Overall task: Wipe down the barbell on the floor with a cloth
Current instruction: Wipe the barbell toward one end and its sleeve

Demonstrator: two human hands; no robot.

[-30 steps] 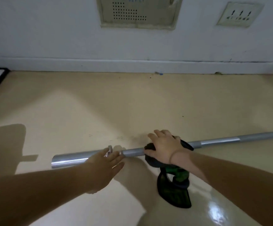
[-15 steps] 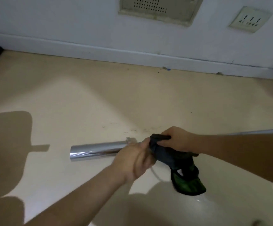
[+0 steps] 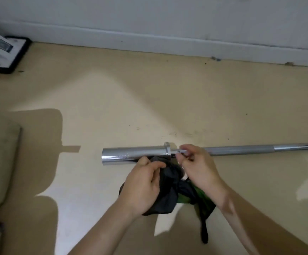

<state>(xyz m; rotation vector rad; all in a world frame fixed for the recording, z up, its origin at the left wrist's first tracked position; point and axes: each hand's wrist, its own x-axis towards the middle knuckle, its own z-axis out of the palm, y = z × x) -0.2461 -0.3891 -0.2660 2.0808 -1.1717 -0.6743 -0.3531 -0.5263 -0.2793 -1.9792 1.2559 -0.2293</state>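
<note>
A silver barbell (image 3: 241,149) lies across the beige floor, its thick sleeve end (image 3: 131,153) on the left and a collar beside my hands. A dark cloth with green patches (image 3: 169,188) hangs just in front of the bar, off it. My left hand (image 3: 144,184) grips the bunched cloth near the sleeve. My right hand (image 3: 197,164) holds the cloth's other side, its fingertips resting over the thin shaft just right of the collar. Part of the cloth is hidden under both hands.
A white wall with a skirting board (image 3: 167,43) runs along the back. A white and black device (image 3: 4,52) sits at the far left by the wall. A beige cushion edge (image 3: 0,162) fills the left side.
The cloth has come off the bar and is now held by both hands in front of it. The view has shifted, showing more of the sleeve and the collar.
</note>
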